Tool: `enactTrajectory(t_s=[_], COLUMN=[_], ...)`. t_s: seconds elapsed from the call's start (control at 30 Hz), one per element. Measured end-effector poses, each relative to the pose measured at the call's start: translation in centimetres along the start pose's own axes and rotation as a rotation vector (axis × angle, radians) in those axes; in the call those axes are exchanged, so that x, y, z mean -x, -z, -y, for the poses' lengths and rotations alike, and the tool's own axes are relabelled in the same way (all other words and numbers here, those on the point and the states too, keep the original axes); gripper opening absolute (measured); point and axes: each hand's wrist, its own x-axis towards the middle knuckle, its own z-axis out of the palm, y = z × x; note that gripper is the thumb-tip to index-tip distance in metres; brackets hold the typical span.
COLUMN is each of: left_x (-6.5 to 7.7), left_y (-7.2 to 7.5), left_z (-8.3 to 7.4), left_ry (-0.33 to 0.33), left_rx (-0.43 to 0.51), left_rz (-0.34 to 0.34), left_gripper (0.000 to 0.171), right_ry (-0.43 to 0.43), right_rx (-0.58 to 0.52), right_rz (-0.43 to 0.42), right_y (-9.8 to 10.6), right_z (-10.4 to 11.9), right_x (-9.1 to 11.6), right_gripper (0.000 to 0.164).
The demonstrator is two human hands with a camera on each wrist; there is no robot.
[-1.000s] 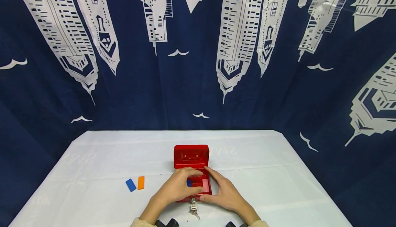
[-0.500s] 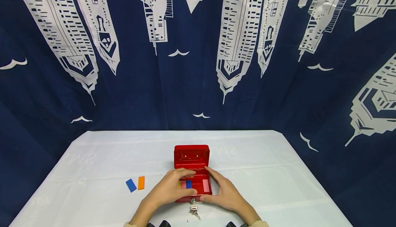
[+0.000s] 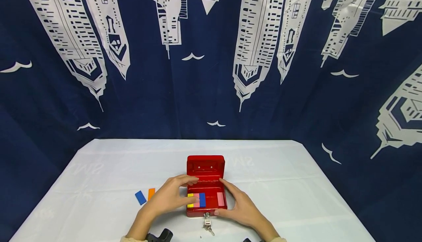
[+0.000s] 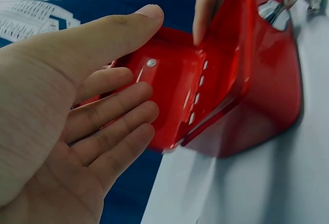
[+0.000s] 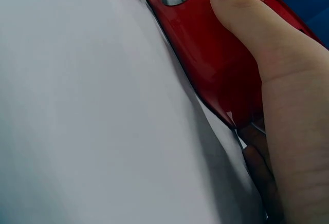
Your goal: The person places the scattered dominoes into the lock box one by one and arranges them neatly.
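Red box: on the table (image 3: 280,176), the red box (image 3: 197,214) has its lid (image 3: 206,167) raised at the far side; two small bright dots on the lid's inner face.
Left hand: the left hand (image 3: 169,196) is at the box's left side, wide, fingers straight, thumb spread away from them, palm bare. In the head view its thumb tip overlaps the row of blocks; whether it touches, cannot tell.
Right hand: the right hand (image 3: 240,209) grips the box's right end, thumb on the front, fingers round the side towards the hinge.
Row inside, left end: yellow block (image 3: 190,200), left pink block (image 3: 196,195), inner blue block (image 3: 202,200), side by side.
Inside, right end: right pink block (image 3: 220,199), apart from the row.
Front: silver lock (image 3: 207,215) in the wall, keys (image 3: 208,226) hanging below it.
Left on table: outer blue block (image 3: 140,197), slanted; orange block (image 3: 151,193) just beside it, partly hidden by the left hand.
Behind: navy cloth (image 3: 204,88), white buildings and birds printed on it.
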Motion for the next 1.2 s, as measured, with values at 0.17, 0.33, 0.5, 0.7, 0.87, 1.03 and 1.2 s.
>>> enactTrajectory(t_s=[0.17, 0.33, 0.5, 0.7, 0.87, 1.03, 1.2], left_x=[0.5, 0.8, 1.3, 2.1, 2.8, 3.3, 3.9], left_y=[1.1, 2.0, 2.9, 4.1, 5.0, 5.7, 6.3], left_z=[0.4, 1.0, 1.8, 2.5, 3.0, 3.7, 4.3], left_ry=[0.034, 0.045, 0.061, 0.108, 0.178, 0.228, 0.276], left_rx=[0.009, 0.001, -0.027, -0.042, -0.009, -0.029, -0.046], left_rz=[-0.024, -0.052, -0.097, -0.144, -0.157, -0.173, -0.176], left_gripper=[0.061, 0.060, 0.061, 0.063, 0.066, 0.067, 0.065], right_ry=[-0.003, -0.001, -0.009, -0.020, -0.023, -0.031, -0.039], right_rx=[-0.004, -0.008, -0.013, -0.012, -0.010, -0.010, -0.009], right_rz=[0.000, -0.007, -0.008, -0.004, 0.004, 0.007, 0.003], right_y=[0.0, -0.1, -0.1, -0.1, -0.1, 0.0, 0.0], right_z=[0.0, 0.0, 0.1, 0.1, 0.1, 0.2, 0.3], right_x=[0.0, 0.0, 0.0, 0.0, 0.0, 0.0, -0.1], right_gripper=[0.098, 0.099, 0.098, 0.098, 0.098, 0.099, 0.099])
